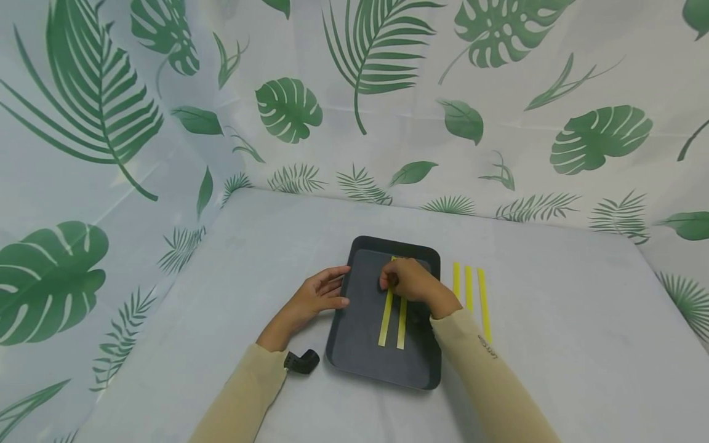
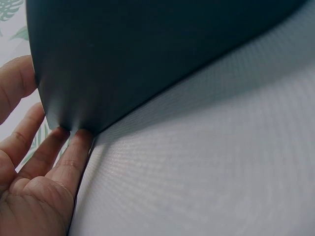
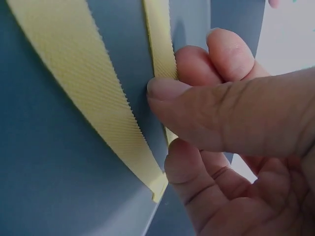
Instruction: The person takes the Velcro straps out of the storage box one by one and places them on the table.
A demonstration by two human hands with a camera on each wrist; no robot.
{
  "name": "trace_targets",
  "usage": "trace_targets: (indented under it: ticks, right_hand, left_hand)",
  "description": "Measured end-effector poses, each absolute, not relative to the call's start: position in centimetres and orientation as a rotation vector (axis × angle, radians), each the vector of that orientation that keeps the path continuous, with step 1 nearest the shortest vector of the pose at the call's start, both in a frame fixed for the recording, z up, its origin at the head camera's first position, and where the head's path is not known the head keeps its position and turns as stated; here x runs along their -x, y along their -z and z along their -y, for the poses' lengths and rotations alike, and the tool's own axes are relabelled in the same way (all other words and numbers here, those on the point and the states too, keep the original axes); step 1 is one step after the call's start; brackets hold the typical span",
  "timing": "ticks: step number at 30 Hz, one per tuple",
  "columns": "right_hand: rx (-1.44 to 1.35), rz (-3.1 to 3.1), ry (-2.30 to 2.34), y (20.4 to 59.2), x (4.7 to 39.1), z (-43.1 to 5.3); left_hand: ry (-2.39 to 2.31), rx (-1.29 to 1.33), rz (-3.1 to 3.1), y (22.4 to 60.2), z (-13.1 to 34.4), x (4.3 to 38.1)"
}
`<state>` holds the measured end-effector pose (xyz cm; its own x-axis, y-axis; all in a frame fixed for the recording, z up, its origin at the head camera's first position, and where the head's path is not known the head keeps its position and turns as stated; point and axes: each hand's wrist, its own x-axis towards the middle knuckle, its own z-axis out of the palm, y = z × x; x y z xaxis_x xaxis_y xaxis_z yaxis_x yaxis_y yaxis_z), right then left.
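A dark grey tray [image 1: 360, 363] lies on the white surface with two yellow ribbon strips lengthwise in it. My right hand [image 1: 410, 280] reaches over the tray's right side and pinches the left strip [image 1: 384, 326] near its far end. In the right wrist view, the thumb [image 3: 197, 110] covers part of that strip, while the right strip [image 3: 93, 93] lies beside the hand, its end at the tray floor's edge. My left hand [image 1: 304, 301] is at the tray's left side, fingers extended. Its fingertips [image 2: 81, 140] touch the tray's outer wall in the left wrist view.
Three more yellow strips [image 1: 483, 295] lie side by side to the right of the tray, partly hidden by the right forearm. A small black device [image 1: 303, 362] is at the left wrist. Leaf-printed white cloth [image 1: 399, 154] stands behind and to the sides.
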<state>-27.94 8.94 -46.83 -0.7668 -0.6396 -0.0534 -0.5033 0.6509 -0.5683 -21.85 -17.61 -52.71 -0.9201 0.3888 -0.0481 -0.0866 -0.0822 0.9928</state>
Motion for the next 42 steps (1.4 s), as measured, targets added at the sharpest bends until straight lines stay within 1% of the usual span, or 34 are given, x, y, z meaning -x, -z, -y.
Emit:
trace_targets:
  ticks: [13, 18, 23, 33, 42]
  right_hand:
    - [1.082, -2.642, 0.776, 46.6, 27.9, -9.2]
    - [1.106, -2.644, 0.804, 45.9, 27.7, -9.3]
    - [1.196, -2.663, 0.825, 44.9, 27.5, -9.4]
    - [1.066, -2.688, 0.796, 42.1, 26.5, -10.0]
    - [1.088, -2.717, 0.795, 40.8, 26.1, -11.0]
  left_hand:
    - [-2.071, -0.358, -1.87, 52.8, 17.5, 22.0]
    - [-2.071, -0.361, -1.873, 52.7, 17.4, 22.0]
    - [-2.067, -0.348, -1.87, 52.5, 17.3, 21.8]
    - [-2.077, -0.343, -1.859, 52.7, 17.4, 21.7]
    - [-2.056, -0.313, -1.902, 52.6, 17.6, 21.6]
